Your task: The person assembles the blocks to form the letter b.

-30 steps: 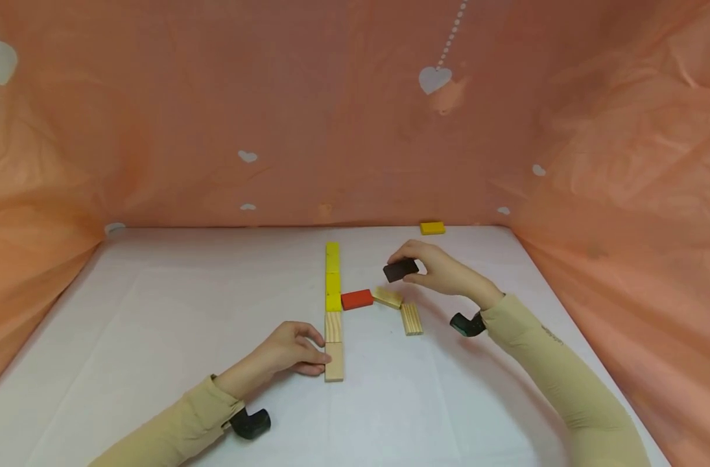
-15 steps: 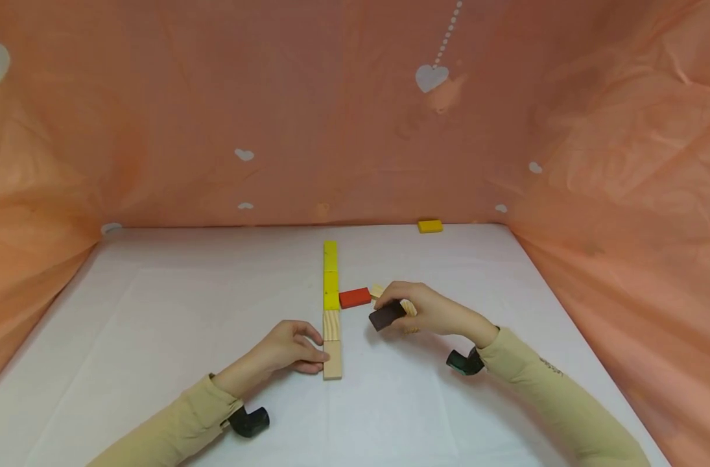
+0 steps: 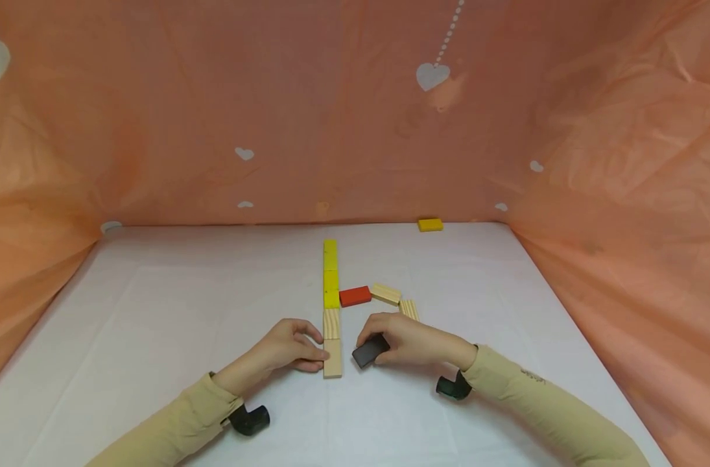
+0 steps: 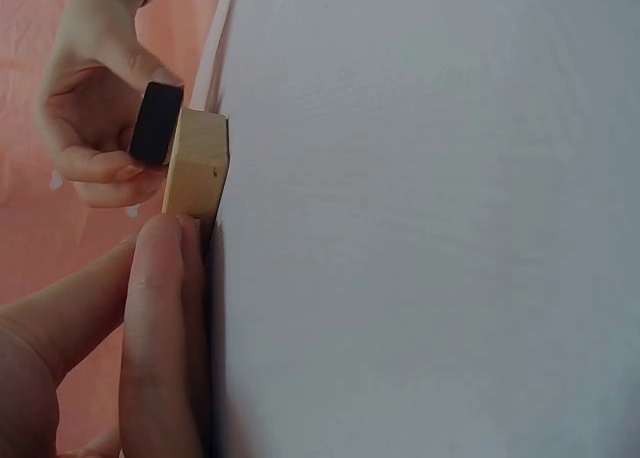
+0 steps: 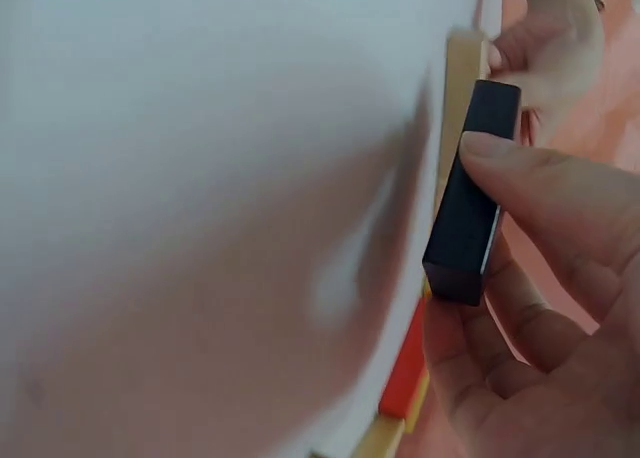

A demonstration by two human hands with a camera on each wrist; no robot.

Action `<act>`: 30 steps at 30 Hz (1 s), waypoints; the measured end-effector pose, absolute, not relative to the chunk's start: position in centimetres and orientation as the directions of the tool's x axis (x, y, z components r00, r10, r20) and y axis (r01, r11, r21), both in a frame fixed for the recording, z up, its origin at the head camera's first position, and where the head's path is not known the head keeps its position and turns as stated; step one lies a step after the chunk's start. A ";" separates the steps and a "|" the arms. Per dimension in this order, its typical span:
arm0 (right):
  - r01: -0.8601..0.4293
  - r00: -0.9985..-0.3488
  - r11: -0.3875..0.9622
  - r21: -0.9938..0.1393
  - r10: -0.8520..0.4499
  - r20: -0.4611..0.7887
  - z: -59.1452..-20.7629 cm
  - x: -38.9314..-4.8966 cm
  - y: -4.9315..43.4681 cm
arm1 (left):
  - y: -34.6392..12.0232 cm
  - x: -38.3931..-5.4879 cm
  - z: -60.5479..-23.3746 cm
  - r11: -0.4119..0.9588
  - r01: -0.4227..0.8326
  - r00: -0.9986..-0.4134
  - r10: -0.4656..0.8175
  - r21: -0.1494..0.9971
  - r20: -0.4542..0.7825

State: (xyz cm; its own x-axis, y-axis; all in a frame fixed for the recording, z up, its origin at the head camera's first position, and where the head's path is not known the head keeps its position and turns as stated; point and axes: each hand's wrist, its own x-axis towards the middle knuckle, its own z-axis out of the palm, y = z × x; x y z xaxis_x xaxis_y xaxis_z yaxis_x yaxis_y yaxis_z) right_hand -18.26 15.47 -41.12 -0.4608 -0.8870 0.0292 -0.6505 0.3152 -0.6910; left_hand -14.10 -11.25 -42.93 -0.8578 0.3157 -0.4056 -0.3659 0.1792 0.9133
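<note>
My right hand (image 3: 410,338) pinches a black wooden block (image 3: 371,351) between thumb and fingers. This block is raised off the table, just right of the near end of a straight row. Plain wooden blocks (image 3: 332,358) form that near end, and yellow blocks (image 3: 331,271) continue it to the far end. My left hand (image 3: 289,345) rests on the table left of the row, its fingertips touching the nearest plain block. In the left wrist view, straight fingers (image 4: 155,328) meet that block's side. A red block (image 3: 355,296) branches right from the row, followed by a tilted plain block (image 3: 385,294).
A striped wooden block (image 3: 409,309) continues the curve, partly hidden behind my right hand. One yellow block (image 3: 430,225) lies apart at the table's back edge. Orange cloth (image 3: 331,117) walls the white table (image 3: 185,292) at the back and sides.
My right hand has carried the black block toward me and to the left, from beyond the curved blocks to beside the row's near end. My left hand stays in place.
</note>
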 end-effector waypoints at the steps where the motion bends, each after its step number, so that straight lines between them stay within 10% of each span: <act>1: -0.649 -0.457 0.314 -0.693 -0.889 0.025 -41.2 -18.1 15.3 | -11.3 -14.1 -42.9 0.176 -0.365 -0.858 0.318 0.914 -0.403; 30: -0.650 -0.453 0.347 -0.676 -0.891 -0.023 -42.0 -17.1 13.8 | -11.3 -14.3 -43.3 0.166 -0.363 -0.857 0.326 0.917 -0.398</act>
